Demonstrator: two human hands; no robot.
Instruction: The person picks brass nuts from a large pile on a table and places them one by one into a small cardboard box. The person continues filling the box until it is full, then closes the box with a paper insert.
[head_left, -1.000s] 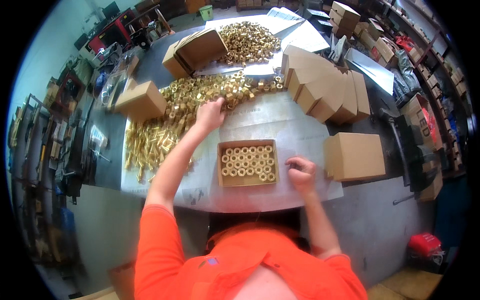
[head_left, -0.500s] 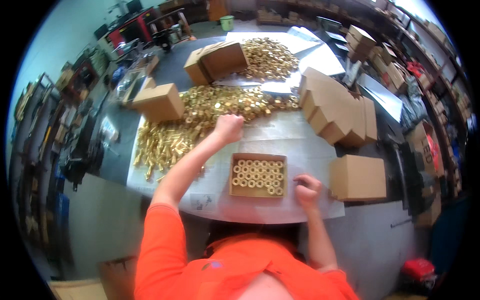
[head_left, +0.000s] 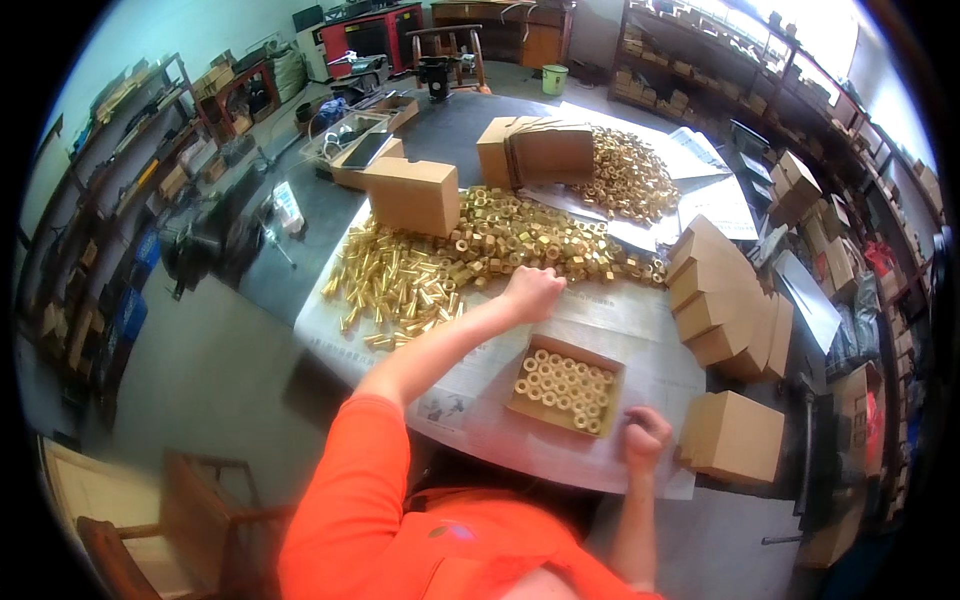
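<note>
My left hand (head_left: 535,295) is closed at the near edge of a heap of brass hex nuts (head_left: 520,225). What its fingers hold, if anything, is hidden. Close to me sits an open cardboard box (head_left: 530,408), with rows of brass nuts (head_left: 565,383) standing on end inside it. Just right of that box, my right hand (head_left: 646,437) rests low over the paper with its fingers curled in; the inside of the fist does not show. Left of the nut heap lies a spread of slim brass fittings (head_left: 395,285).
Closed cartons stand at the heap's left (head_left: 415,200) and by my right hand (head_left: 735,437). A tilted carton (head_left: 540,155) stands before a farther pile of small brass parts (head_left: 630,175). Nested cardboard pieces (head_left: 725,300) line the right side. A wooden chair (head_left: 190,510) is at lower left.
The view has swung and tilted, so the table appears turned and shifted right. Both hands keep about the same places, the left at the heap's edge and the right beside the open box.
</note>
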